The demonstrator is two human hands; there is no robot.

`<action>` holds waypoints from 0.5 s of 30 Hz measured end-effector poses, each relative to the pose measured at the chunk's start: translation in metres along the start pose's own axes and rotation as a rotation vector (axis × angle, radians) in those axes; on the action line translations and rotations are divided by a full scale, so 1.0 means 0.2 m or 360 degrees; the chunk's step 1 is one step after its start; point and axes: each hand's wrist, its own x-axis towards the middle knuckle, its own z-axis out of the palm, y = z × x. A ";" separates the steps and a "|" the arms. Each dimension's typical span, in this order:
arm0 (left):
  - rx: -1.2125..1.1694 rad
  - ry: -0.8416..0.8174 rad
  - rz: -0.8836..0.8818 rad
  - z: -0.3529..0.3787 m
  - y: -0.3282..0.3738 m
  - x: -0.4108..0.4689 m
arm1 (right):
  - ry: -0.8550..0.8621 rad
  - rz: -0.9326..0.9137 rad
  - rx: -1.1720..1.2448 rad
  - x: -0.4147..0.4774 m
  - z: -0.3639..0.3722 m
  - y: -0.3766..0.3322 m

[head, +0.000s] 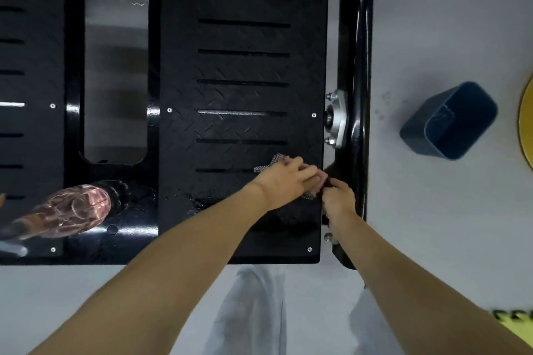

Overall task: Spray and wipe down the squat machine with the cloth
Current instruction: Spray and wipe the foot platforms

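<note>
Both hands work the cloth (274, 161) at the footplate's (242, 66) near right edge. The left hand (285, 179) presses it flat and the right hand (338, 196) pinches its end. Droplets (199, 199) suggest spraying is done; most of the wiping seems left.

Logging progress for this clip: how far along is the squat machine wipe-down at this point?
Spraying looks done here: droplets glisten at the near end of the right footplate, and the spray bottle is laid aside. In hand: the left hand presses the cloth near that plate's right edge, and the right hand pinches it. Left: the plate's far part and the left footplate show no wetness.
</note>
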 end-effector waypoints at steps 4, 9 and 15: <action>-0.0435 0.0032 -0.0760 -0.03 -0.06 -0.04 | -0.0082 -0.0058 -0.0227 0.00 0.02 -0.04; -0.0684 0.0051 -0.0936 -0.05 0.09 0.00 | -0.0136 -0.0188 -0.0389 -0.02 0.01 -0.01; -0.0322 -0.0030 -0.0241 0.01 0.26 -0.04 | -0.0311 -0.0148 -0.0297 0.01 -0.08 -0.01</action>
